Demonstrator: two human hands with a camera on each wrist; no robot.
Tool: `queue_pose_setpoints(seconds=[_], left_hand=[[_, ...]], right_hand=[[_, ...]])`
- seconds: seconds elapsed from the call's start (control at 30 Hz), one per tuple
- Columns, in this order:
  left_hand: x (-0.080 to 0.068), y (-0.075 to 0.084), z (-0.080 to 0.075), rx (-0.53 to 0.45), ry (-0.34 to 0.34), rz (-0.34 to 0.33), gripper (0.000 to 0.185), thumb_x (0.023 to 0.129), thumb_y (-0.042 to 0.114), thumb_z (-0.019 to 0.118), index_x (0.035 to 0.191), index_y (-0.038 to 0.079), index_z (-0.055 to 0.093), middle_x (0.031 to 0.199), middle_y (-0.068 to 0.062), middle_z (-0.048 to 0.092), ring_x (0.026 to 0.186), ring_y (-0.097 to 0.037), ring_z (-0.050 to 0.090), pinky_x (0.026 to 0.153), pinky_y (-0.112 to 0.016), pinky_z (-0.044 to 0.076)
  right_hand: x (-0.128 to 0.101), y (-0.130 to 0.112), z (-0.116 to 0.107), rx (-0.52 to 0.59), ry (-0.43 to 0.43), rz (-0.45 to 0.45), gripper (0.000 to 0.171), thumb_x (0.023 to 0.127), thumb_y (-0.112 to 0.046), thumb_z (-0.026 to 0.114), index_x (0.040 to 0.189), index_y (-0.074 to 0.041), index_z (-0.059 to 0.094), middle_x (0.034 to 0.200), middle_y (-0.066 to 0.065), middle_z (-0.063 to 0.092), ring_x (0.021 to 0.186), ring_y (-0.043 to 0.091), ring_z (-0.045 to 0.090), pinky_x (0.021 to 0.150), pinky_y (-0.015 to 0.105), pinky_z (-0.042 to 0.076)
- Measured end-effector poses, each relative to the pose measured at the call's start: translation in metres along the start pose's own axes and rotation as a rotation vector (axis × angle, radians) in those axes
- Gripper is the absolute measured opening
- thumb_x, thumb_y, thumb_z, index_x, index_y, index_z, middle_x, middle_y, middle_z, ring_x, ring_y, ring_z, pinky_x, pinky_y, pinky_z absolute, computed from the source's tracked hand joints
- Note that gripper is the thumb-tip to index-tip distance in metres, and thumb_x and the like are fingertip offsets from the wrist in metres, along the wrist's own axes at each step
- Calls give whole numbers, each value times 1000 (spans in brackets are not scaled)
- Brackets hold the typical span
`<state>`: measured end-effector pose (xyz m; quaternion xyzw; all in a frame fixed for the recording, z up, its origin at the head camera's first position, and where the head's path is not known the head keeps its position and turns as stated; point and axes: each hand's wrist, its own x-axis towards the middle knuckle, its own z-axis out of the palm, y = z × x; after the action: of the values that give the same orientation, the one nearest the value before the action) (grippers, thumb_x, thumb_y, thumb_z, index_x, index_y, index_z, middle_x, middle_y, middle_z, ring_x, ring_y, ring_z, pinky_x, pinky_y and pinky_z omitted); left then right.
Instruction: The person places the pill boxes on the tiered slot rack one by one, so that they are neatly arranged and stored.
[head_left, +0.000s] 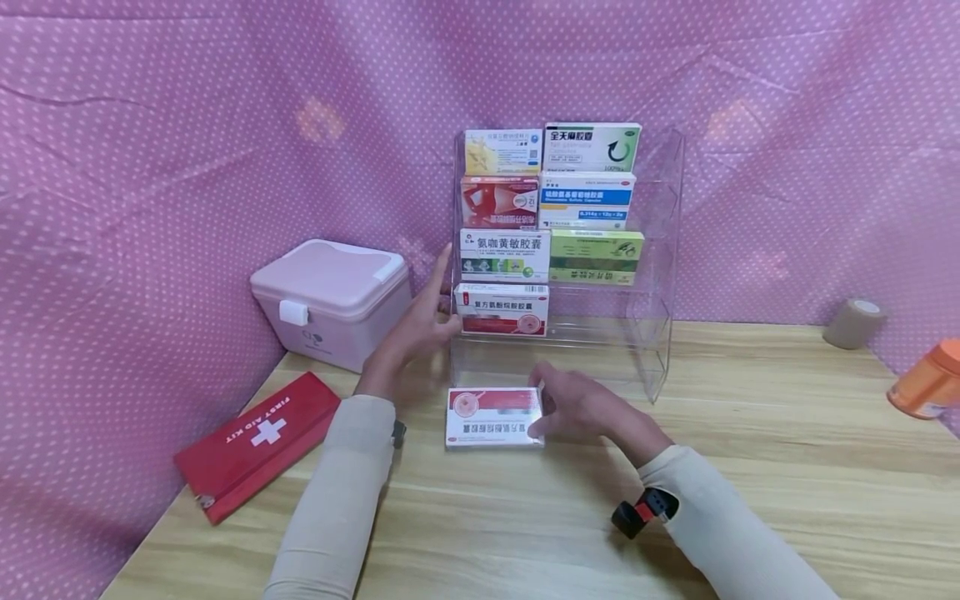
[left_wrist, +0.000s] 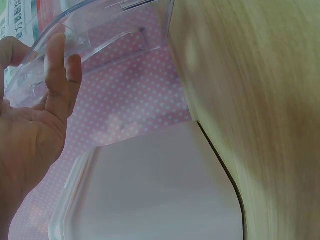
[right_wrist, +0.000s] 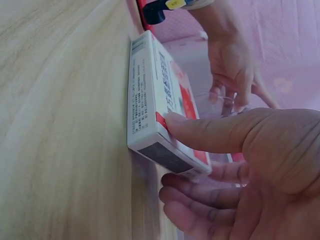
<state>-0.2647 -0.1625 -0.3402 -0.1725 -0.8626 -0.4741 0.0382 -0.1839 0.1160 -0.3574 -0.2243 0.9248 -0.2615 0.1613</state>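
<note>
Right now the right hand point(head_left: 581, 410) pinches 1 flat cardboard medicine box point(head_left: 495, 417), thumb on its top face and fingers under its right end. It lies flat on the wooden counter point(head_left: 750, 467), long axis running left to right, just in front of the clear acrylic rack point(head_left: 660, 250). The left hand point(head_left: 420, 329) rests with straight fingers against the rack's left wall, holding nothing. The rack's tiers carry 7 upright boxes. To the left sit 1 pink plastic case point(head_left: 333, 300) and 1 red first-aid pouch point(head_left: 255, 442).
</note>
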Motion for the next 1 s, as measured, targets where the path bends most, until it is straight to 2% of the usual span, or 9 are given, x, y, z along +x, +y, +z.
queue_pose_setpoints(seconds=[0.13, 0.23, 0.4, 0.63, 0.83, 1.0], left_hand=[[-1, 0, 0, 2, 6, 0, 121, 94, 2, 66, 159, 71, -10, 175, -13, 31, 135, -34, 56, 117, -57, 49], [-1, 0, 0, 5, 5, 15, 121, 94, 1, 66, 160, 69, -9, 174, -14, 34, 133, -34, 57, 115, -57, 50], [0, 0, 0, 10, 5, 40, 120, 94, 0, 65, 163, 65, -9, 168, -17, 40, 129, -34, 58, 112, -56, 52], [1, 1, 0, 17, 0, 34, 121, 93, 1, 66, 163, 65, -10, 177, -14, 28, 139, -36, 54, 121, -59, 44], [1, 1, 0, 8, -5, 28, 122, 94, 0, 65, 162, 66, -11, 175, -17, 31, 139, -37, 54, 121, -60, 45], [-1, 1, 0, 17, -1, 10, 120, 94, 1, 66, 164, 63, -10, 180, -13, 22, 138, -35, 54, 120, -59, 45]], right_hand=[[3, 0, 3, 55, 27, -43, 50, 89, -15, 87, 125, -12, 53, 113, 13, 75, 101, 23, 71, 92, 43, 59], [4, 1, 5, 104, 69, -85, 39, 93, -7, 81, 122, -11, 55, 117, 17, 76, 107, 27, 75, 94, 45, 62], [3, 0, -1, 160, 188, -174, 31, 96, 3, 72, 121, -11, 58, 120, 20, 76, 110, 34, 76, 94, 49, 64], [-8, -1, -27, 183, 362, -196, 33, 98, 5, 68, 126, -9, 59, 129, 25, 75, 114, 41, 76, 95, 53, 65], [-22, 4, -57, 222, 510, -185, 41, 97, 9, 65, 135, -4, 58, 132, 31, 70, 118, 48, 73, 96, 58, 64], [-36, 17, -83, 192, 705, -178, 41, 96, 12, 66, 134, 1, 57, 129, 33, 69, 118, 53, 71, 97, 60, 62]])
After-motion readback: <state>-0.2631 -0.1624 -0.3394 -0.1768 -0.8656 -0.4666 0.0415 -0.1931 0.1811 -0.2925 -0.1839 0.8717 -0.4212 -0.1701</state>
